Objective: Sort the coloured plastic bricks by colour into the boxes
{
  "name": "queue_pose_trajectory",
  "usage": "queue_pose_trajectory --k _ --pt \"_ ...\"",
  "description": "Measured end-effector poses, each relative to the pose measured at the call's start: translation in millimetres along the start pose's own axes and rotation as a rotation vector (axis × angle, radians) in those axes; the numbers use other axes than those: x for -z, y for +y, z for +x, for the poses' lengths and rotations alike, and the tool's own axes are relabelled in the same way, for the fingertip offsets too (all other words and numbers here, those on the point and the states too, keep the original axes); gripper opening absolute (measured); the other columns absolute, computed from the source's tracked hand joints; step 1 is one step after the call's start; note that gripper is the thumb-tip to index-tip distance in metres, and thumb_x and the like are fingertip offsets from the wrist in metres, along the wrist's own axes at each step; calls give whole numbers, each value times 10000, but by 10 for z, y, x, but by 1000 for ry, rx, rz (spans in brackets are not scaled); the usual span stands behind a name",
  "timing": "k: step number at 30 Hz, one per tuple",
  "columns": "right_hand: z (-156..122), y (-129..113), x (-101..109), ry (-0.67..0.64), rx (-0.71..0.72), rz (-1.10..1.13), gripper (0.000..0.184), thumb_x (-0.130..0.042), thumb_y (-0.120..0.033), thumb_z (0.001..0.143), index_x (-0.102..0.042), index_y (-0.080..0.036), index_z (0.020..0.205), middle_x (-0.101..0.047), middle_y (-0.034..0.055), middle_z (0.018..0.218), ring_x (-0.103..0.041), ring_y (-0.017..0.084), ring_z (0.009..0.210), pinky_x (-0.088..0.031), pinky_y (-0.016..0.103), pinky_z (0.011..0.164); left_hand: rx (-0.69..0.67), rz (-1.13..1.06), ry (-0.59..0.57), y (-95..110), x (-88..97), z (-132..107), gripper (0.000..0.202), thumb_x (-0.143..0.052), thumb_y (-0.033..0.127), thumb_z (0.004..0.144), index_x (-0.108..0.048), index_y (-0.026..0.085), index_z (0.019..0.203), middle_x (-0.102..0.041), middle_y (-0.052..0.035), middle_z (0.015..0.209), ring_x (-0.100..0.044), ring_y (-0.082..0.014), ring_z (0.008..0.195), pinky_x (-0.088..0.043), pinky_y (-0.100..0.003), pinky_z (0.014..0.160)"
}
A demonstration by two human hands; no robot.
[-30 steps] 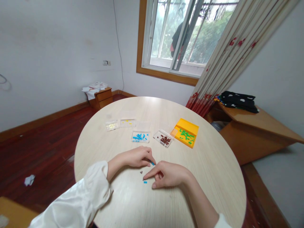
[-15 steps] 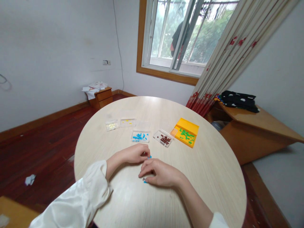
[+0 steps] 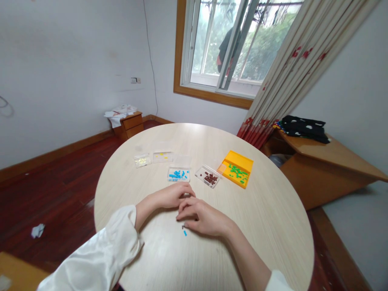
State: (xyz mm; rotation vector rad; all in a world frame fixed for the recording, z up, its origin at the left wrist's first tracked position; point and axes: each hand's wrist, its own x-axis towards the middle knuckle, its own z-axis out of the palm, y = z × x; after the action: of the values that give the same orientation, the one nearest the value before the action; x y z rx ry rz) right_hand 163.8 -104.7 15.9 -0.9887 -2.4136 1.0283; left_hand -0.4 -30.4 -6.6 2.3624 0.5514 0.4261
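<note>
My left hand (image 3: 174, 195) is over the table in front of the clear boxes, its fingers curled together. Their tips, and anything in them, are hidden behind my right hand (image 3: 206, 218). That right hand rests low on the tabletop, thumb and fingertips a little apart, with nothing visible between them. Just below its thumb lies a small brown brick (image 3: 182, 227), and beside that a small blue brick (image 3: 185, 233). Farther back, a clear box (image 3: 168, 178) contains blue bricks (image 3: 178, 174). A second clear box (image 3: 200, 176) has brown bricks (image 3: 211, 178) in it.
At the right, an open yellow case (image 3: 238, 154) holds green bricks (image 3: 239, 171). Two clear containers with pale pieces (image 3: 142, 161) and yellow pieces (image 3: 161, 154) are at the left. The round table (image 3: 257, 226) has a curved edge. A tilted wooden panel (image 3: 336, 161) stands at right.
My right hand has shifted slightly away from me, uncovering more of the small blue and brown bricks. The blue piece seen at my left fingertips is now hidden.
</note>
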Motion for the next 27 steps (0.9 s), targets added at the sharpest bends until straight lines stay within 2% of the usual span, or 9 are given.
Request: queue_pose_trajectory --k 2,6,12,16,19,23,27 --pt "28 11 -59 -47 24 3 275 -609 -77 730 -714 -193 956 -645 46 989 -571 145 936 -436 277 878 -3 -12 -23 -27 -6 -3 196 -536 83 778 -658 162 910 -576 -43 897 -521 -136 831 -416 -244 780" --pt "28 74 -97 -62 -29 -25 232 -561 -55 743 -733 -174 845 -670 36 860 -589 124 789 -460 242 779 19 9 -21 -57 -24 -6 177 -546 52 754 -670 149 835 -571 -35 848 -523 -129 804 -422 -240 776" --pt "-81 127 86 -24 -176 -43 236 -548 -42 713 -732 -166 791 -680 36 800 -604 128 745 -462 225 707 58 72 -21 2 12 -15 178 -538 48 733 -661 137 827 -594 -33 808 -528 -124 745 -414 -223 703" --pt "-151 94 232 -14 -241 12 233 -545 -58 731 -733 -164 821 -676 39 808 -601 123 737 -465 227 716 103 104 -34 18 44 -26 193 -530 61 721 -667 138 834 -615 -33 784 -529 -121 694 -403 -217 656" --pt "-175 72 272 -6 -284 7 245 -633 -93 688 -724 -176 900 -662 38 876 -593 131 785 -458 232 734 116 102 -29 26 60 -29 202 -516 68 726 -672 136 834 -630 -36 780 -540 -124 698 -405 -217 658" --pt "-149 70 212 -79 -258 -58 380 -731 -132 609 -712 -199 982 -642 33 911 -571 134 789 -445 230 719 146 88 4 49 80 -28 197 -514 78 726 -677 135 821 -647 -35 768 -545 -123 682 -404 -216 647" --pt "-112 73 137 -74 -225 -97 300 -646 -68 654 -734 -193 913 -656 31 838 -567 117 724 -436 210 675 161 85 55 64 91 -25 185 -523 88 728 -681 133 813 -651 -36 756 -545 -125 678 -406 -220 646"
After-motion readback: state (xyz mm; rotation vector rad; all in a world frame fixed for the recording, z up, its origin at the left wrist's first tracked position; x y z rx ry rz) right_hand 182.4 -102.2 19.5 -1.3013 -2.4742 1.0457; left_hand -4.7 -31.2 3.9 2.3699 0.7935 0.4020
